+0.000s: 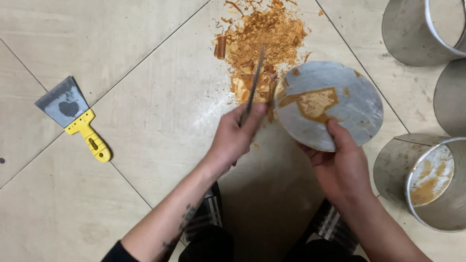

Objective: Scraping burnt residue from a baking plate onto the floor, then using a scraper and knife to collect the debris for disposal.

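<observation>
My right hand (340, 167) grips a round grey metal disc (359, 102) from below, thumb on its face, tilted over the tiled floor. An orange-brown patch of residue (315, 103) sticks to the disc's middle. My left hand (235, 138) is closed around a thin metal blade (256, 77) that points up and away, its edge near the disc's left rim. A heap of orange-brown shavings (264, 36) lies on the floor just beyond both hands.
A yellow-handled scraper (73, 116) lies on the tiles at the left. Metal cylinders stand at the right: one at the top corner (412, 34), one lower down with residue on its face (432, 179). My dark trouser legs show at the bottom.
</observation>
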